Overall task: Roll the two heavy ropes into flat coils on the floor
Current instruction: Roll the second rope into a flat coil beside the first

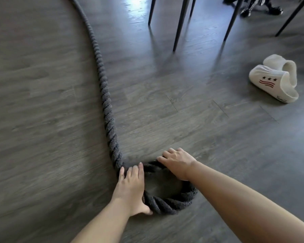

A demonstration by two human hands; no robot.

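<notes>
On the grey wood-look floor [42, 102], a thick dark twisted rope [106, 102] runs down from the top left edge, bends right and ends low in the middle of the view in one small open loop. Only this one rope is in view. The left hand [130, 188] lies over the loop's left side where the long run meets it, fingers straight and pressing down on the strand, thumb tucked against the loop's near curve. Floor shows through the loop's middle. The right hand [176, 163] sits on the loop's far side, fingers bent over the top of the strand and holding it down; whether they close fully round it cannot be told. Both bare forearms reach in from the bottom edge.

Further right, at the top, several thin black legs [180, 21] of furniture stand on the floor, with a glare of light between them. A dark jointed object [253, 6] lies behind them, too unclear to name. At the right edge two white slippers [274, 79] lie together, the nearer one printed with three dark stars over red wavy stripes; small writing near its sole is unreadable.
</notes>
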